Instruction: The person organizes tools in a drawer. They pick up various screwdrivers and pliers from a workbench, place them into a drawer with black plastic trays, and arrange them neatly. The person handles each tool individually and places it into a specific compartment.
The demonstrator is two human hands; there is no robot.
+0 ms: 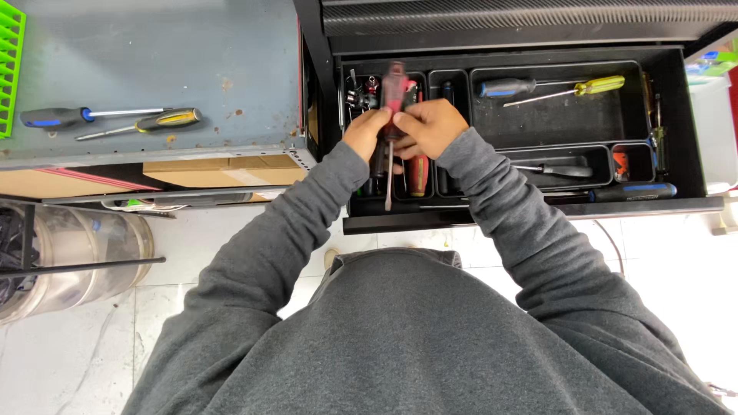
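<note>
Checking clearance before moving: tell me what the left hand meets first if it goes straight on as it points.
Probably the small sockets and bits in the drawer tray's far left compartment, just beyond the left hand; depth is unclear.

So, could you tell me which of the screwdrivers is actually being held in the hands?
The red-handled screwdriver, gripped by both the left hand and right hand over the open drawer; the others all lie untouched.

Two screwdrivers (111, 119) lie on a grey bench (192, 69) (green rack (9, 65) beside)
</note>
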